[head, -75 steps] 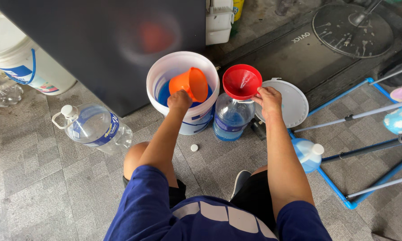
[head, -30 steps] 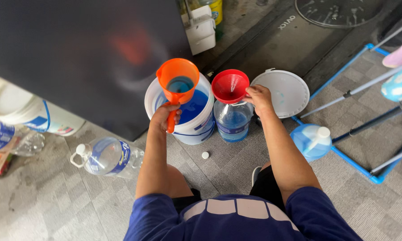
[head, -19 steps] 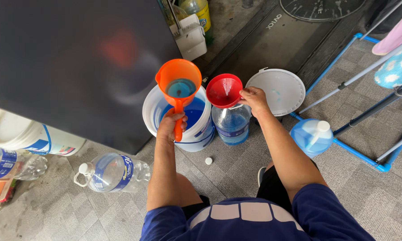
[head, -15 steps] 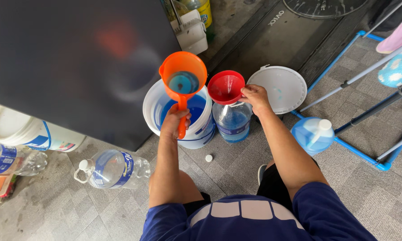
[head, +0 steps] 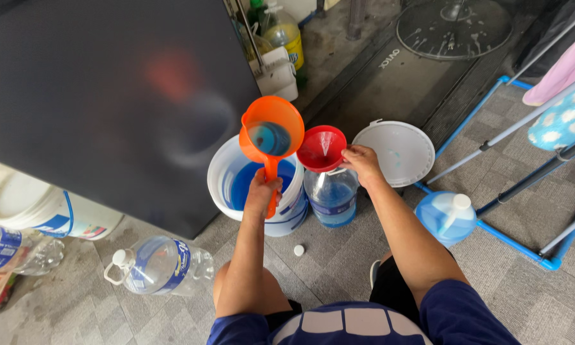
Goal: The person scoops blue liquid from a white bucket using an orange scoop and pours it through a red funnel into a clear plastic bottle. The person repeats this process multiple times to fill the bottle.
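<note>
Two hands share the work: the left hand point(head: 262, 191) is closed around the handle of an orange plastic scoop point(head: 272, 132), which it holds raised and tipped toward the right with blue liquid pooled in its bowl, above the white plastic bucket of blue liquid point(head: 226, 172); the right hand point(head: 361, 163) pinches the rim of a red plastic funnel point(head: 322, 148) seated in the neck of a clear plastic bottle part-filled with blue liquid point(head: 331, 198), which stands on the grey carpet-tile floor point(head: 504, 275) touching the bucket's right side. The main risk, as I judge it, is a spill: the scoop's lip is wide and the funnel mouth not much larger, so a quick tilt could send liquid over the funnel's rim onto the floor or the right hand. A fast pour could also outrun the narrow spout and overflow. The funnel sits loose, and a nudge from the scoop could tip it or rock the bottle. Around them, a round white bucket lid point(head: 394, 152) lies just right of the bottle, a small white bottle cap point(head: 298, 250) lies on the floor in front of the bucket, a capped clear bottle lying on its side point(head: 156, 267) rests to the left, and a blue-filled capped bottle point(head: 448, 216) stands near a blue pipe frame point(head: 491, 233). A dark panel point(head: 108, 96) crowds the bucket's far left side. Nothing lies between scoop and funnel.
</note>
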